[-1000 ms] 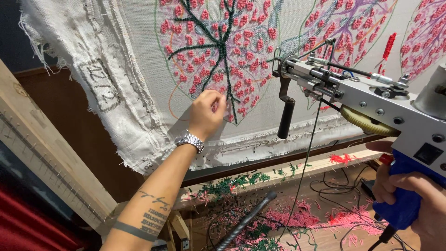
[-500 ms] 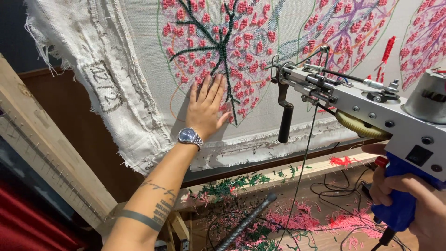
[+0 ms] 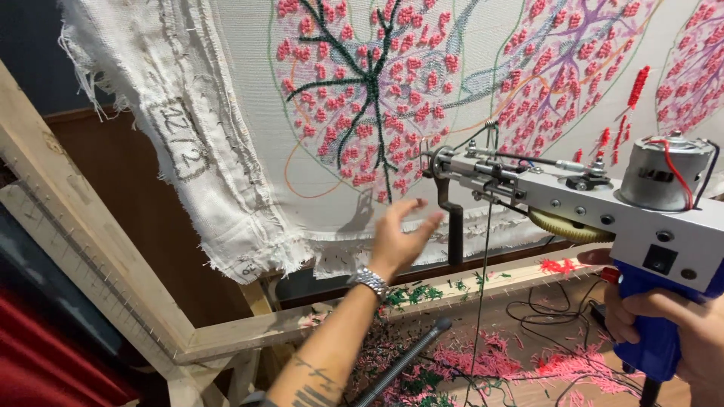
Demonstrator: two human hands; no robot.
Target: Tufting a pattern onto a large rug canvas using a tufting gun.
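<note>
Head view, left hand (image 3: 400, 240) spread open (touching nothing), right hand (image 3: 667, 320) gripping tufting gun (image 3: 603, 207).

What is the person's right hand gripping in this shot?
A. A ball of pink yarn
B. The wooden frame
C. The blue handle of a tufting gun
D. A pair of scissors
C. The right hand is wrapped around the blue handle of the tufting gun, whose needle end points at the stretched cloth, while the left hand is open in front of the cloth with nothing in it.
</note>
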